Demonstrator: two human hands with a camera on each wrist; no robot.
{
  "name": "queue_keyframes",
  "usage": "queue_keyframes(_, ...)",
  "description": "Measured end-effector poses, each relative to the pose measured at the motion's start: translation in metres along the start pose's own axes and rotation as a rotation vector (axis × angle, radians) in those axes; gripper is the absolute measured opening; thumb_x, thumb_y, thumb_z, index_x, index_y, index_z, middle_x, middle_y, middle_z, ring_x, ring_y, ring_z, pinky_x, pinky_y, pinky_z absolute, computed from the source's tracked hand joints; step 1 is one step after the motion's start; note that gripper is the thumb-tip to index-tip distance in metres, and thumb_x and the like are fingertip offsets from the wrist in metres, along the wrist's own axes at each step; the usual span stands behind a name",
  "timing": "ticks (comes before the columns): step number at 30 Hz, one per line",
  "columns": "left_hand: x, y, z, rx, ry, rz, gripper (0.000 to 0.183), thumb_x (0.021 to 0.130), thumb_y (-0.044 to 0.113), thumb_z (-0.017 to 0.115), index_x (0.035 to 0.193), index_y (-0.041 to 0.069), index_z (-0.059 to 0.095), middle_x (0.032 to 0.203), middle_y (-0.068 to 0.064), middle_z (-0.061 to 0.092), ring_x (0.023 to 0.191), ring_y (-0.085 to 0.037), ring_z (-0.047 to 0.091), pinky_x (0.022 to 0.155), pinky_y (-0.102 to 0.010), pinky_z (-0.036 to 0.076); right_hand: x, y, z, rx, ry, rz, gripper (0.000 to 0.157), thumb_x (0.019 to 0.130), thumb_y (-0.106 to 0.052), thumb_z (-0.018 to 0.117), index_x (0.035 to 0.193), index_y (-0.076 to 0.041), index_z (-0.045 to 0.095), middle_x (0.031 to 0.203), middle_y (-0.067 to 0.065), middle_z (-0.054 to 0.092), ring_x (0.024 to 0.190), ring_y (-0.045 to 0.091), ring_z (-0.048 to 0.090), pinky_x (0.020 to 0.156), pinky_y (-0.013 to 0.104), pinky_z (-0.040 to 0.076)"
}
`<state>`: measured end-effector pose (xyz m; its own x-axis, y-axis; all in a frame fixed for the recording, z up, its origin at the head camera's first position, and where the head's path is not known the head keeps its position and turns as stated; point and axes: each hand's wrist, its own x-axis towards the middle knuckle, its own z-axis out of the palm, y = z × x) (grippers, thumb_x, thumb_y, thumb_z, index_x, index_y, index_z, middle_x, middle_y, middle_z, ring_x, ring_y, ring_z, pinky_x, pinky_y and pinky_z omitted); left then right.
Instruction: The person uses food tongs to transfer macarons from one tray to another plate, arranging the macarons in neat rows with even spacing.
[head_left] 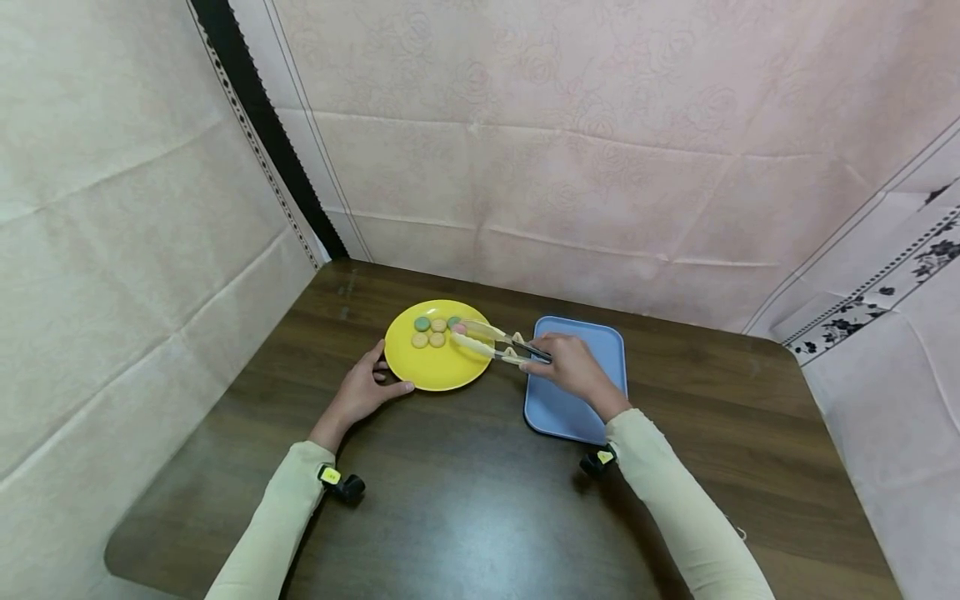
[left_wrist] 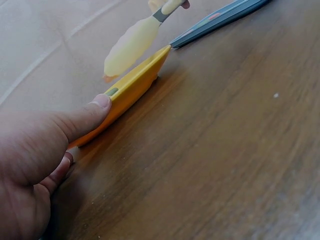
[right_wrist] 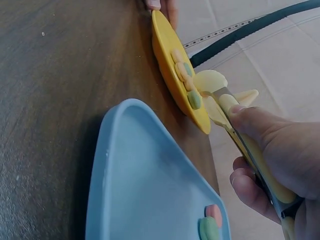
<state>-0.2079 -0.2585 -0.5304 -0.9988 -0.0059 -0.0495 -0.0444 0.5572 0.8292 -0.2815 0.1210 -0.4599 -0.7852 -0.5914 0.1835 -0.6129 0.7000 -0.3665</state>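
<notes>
Pink piece [head_left: 458, 329]: at the tips of the tongs [head_left: 474, 344], above the yellow plate [head_left: 442, 375].
Right hand [head_left: 573, 368]: grasping the tongs by the handles, thumb on one side, fingers curled round the other.
Left hand [head_left: 362, 389]: grasping the plate's near-left edge, thumb on rim.
On plate: two green pieces [head_left: 422, 323], three tan pieces [head_left: 437, 340], grouped toward the far side.
Blue tray [head_left: 562, 415]: right of plate, partly under the right forearm's line; pink and green pieces in one corner.
Table [head_left: 465, 517]: dark wood grain, pale patterned cloth [head_left: 600, 167] behind.
</notes>
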Motion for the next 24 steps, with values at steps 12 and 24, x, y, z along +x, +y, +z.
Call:
queue_keyframes(12, 0.002, -0.001, 0.0, 0.004, 0.002, -0.014, 0.118, 0.082, 0.049, 0.085, 0.165, 0.007, 0.011, 0.157, -0.019, 0.039, 0.125, -0.035, 0.054, 0.105, -0.05, 0.048, 0.001, 0.0, 0.005, 0.009, -0.026, 0.028, 0.048, 0.095, -0.037, 0.075, 0.128, -0.003, 0.072, 0.112, 0.011, 0.071, 0.092, 0.024, 0.069, 0.073, 0.041, 0.056)
queue_keyframes(24, 0.001, 0.0, 0.0, 0.005, 0.002, -0.016, 0.117, 0.083, 0.048, 0.085, 0.165, 0.007, 0.011, 0.156, -0.02, 0.039, 0.125, -0.036, 0.055, 0.105, -0.05, 0.047, -0.021, 0.009, -0.028, 0.035, 0.061, 0.033, 0.051, 0.095, -0.036, 0.075, 0.132, -0.002, 0.069, 0.121, 0.016, 0.072, 0.096, 0.027, 0.069, 0.076, 0.045, 0.055)
